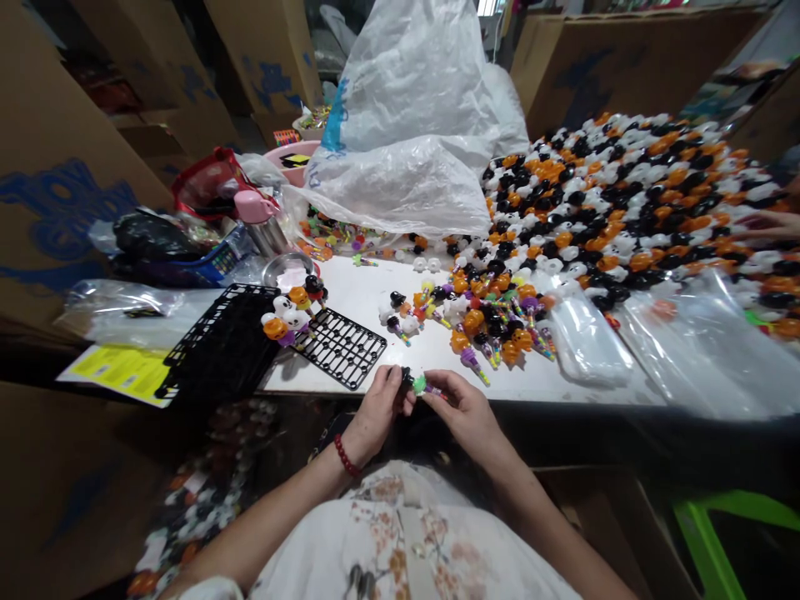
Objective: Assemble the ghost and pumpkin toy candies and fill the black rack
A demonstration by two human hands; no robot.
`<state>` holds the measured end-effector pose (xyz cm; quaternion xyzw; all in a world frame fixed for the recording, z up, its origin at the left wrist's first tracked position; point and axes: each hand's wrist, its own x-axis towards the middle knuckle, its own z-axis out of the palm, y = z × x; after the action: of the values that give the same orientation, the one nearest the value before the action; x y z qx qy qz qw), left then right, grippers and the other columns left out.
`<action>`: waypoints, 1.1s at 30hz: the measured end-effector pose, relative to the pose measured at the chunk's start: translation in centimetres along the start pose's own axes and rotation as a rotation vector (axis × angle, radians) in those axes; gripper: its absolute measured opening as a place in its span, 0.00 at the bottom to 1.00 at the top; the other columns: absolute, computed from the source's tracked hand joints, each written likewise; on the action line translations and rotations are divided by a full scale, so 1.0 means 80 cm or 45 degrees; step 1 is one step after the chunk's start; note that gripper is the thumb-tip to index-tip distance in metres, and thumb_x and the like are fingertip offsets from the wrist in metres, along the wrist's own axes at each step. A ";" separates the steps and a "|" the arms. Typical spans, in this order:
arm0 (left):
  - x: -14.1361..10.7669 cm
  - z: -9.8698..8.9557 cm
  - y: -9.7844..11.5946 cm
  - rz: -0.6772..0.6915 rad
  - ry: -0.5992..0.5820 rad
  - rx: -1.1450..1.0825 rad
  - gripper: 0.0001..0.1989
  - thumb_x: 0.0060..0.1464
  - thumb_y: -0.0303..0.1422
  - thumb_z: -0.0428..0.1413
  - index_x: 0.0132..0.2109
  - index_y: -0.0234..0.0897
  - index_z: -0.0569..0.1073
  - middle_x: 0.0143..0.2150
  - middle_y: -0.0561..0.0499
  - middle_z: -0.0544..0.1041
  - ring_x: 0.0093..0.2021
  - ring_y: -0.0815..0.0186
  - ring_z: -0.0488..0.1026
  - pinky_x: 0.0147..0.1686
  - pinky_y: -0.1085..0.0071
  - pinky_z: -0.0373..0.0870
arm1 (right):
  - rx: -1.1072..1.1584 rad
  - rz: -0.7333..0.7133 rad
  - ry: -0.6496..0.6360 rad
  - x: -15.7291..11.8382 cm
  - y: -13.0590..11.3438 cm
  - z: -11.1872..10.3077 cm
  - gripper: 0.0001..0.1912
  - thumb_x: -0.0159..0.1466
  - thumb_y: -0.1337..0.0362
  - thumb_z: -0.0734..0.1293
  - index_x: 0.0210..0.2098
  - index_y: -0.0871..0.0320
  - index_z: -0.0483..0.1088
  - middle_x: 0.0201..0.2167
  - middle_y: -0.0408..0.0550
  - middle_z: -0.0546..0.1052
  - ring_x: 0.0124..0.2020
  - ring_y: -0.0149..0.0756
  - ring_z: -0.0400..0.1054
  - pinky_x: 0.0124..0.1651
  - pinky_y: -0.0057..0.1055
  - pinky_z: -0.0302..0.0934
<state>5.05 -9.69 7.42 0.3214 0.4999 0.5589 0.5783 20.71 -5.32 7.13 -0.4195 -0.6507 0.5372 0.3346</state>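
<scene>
Near the table's front edge, my left hand [380, 410] is closed around a small black toy head [407, 379]. Close beside it, my right hand [461, 404] pinches a candy tube [435, 392] with a green collar [419, 384] that meets the black head. A black plastic grid tray [343, 348] lies to the left, with several orange, white and black topped tubes [291, 317] standing at its left end. Beyond my hands is a loose pile of topped candy tubes [493, 321]. A few more pieces [403, 317] lie left of that pile.
A large heap of toy heads [625, 200] covers the right of the white table [337, 279]. Clear bags [587, 337] lie at the right front. Stacked black trays [218, 342], a pink-lidded flask [266, 221] and a basket [216, 271] are left. Another person's hand [772, 225] touches the heap.
</scene>
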 end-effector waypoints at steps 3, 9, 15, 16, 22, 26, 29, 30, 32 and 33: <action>-0.001 0.001 0.005 0.009 -0.019 0.067 0.18 0.63 0.50 0.47 0.38 0.39 0.61 0.27 0.56 0.69 0.24 0.70 0.63 0.29 0.71 0.60 | -0.033 -0.004 -0.007 0.001 0.002 -0.001 0.16 0.64 0.56 0.67 0.48 0.56 0.73 0.47 0.50 0.78 0.48 0.41 0.72 0.54 0.39 0.64; -0.005 0.003 0.015 -0.043 0.001 0.174 0.20 0.62 0.53 0.46 0.37 0.40 0.61 0.25 0.57 0.66 0.23 0.71 0.60 0.27 0.72 0.57 | 0.039 0.013 -0.133 -0.002 -0.015 -0.001 0.14 0.66 0.54 0.65 0.42 0.57 0.75 0.37 0.46 0.80 0.39 0.37 0.72 0.45 0.32 0.65; -0.004 0.001 0.010 0.003 0.025 0.254 0.19 0.62 0.52 0.46 0.37 0.40 0.60 0.22 0.59 0.63 0.22 0.71 0.58 0.25 0.73 0.55 | 0.004 0.036 -0.137 -0.001 -0.017 -0.002 0.15 0.66 0.52 0.64 0.35 0.57 0.75 0.29 0.43 0.76 0.33 0.34 0.68 0.38 0.29 0.62; -0.004 0.000 0.008 0.004 0.022 0.263 0.19 0.62 0.52 0.46 0.37 0.41 0.60 0.22 0.59 0.63 0.22 0.71 0.58 0.24 0.73 0.55 | 0.022 0.052 -0.154 0.000 -0.016 -0.001 0.16 0.66 0.52 0.64 0.34 0.57 0.74 0.28 0.43 0.75 0.32 0.34 0.68 0.38 0.29 0.61; -0.003 0.000 0.007 -0.088 -0.090 0.090 0.19 0.61 0.52 0.47 0.36 0.41 0.57 0.22 0.61 0.61 0.21 0.73 0.55 0.22 0.75 0.50 | 0.065 0.053 -0.135 -0.002 -0.017 0.004 0.15 0.65 0.52 0.64 0.34 0.58 0.73 0.28 0.44 0.74 0.32 0.34 0.66 0.38 0.30 0.60; -0.006 0.000 0.007 -0.074 -0.084 0.282 0.18 0.61 0.52 0.47 0.36 0.41 0.57 0.24 0.60 0.62 0.23 0.72 0.56 0.23 0.74 0.52 | 0.067 0.070 -0.149 -0.005 -0.021 0.005 0.15 0.65 0.53 0.64 0.32 0.58 0.72 0.28 0.44 0.74 0.32 0.35 0.67 0.39 0.30 0.61; -0.010 -0.003 0.005 0.018 -0.044 0.596 0.18 0.62 0.51 0.46 0.37 0.41 0.59 0.25 0.59 0.63 0.26 0.70 0.60 0.27 0.72 0.57 | -0.016 0.028 -0.135 -0.010 -0.024 0.007 0.14 0.66 0.54 0.63 0.31 0.57 0.71 0.26 0.43 0.73 0.30 0.34 0.66 0.36 0.30 0.60; -0.011 -0.005 0.005 0.048 -0.038 0.673 0.17 0.63 0.50 0.46 0.36 0.41 0.59 0.26 0.59 0.63 0.27 0.70 0.60 0.28 0.72 0.57 | -0.060 0.006 -0.133 -0.011 -0.024 0.009 0.14 0.66 0.55 0.63 0.30 0.57 0.70 0.26 0.43 0.72 0.30 0.33 0.65 0.35 0.29 0.59; -0.011 -0.007 0.005 0.081 -0.040 0.745 0.17 0.63 0.50 0.46 0.37 0.40 0.60 0.27 0.58 0.63 0.28 0.70 0.61 0.29 0.72 0.57 | -0.141 -0.038 -0.131 -0.012 -0.023 0.013 0.14 0.67 0.56 0.61 0.30 0.57 0.70 0.26 0.43 0.73 0.29 0.33 0.65 0.35 0.29 0.59; -0.010 -0.008 0.005 0.076 -0.044 0.738 0.17 0.62 0.50 0.47 0.37 0.40 0.60 0.27 0.59 0.63 0.28 0.70 0.61 0.29 0.72 0.57 | -0.167 -0.056 -0.132 -0.011 -0.022 0.015 0.14 0.67 0.57 0.61 0.30 0.57 0.70 0.26 0.43 0.73 0.30 0.33 0.65 0.35 0.29 0.59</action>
<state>4.42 -10.51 7.81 0.4974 0.6191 0.4040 0.4539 19.66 -6.79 8.65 -0.3980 -0.7099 0.5070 0.2839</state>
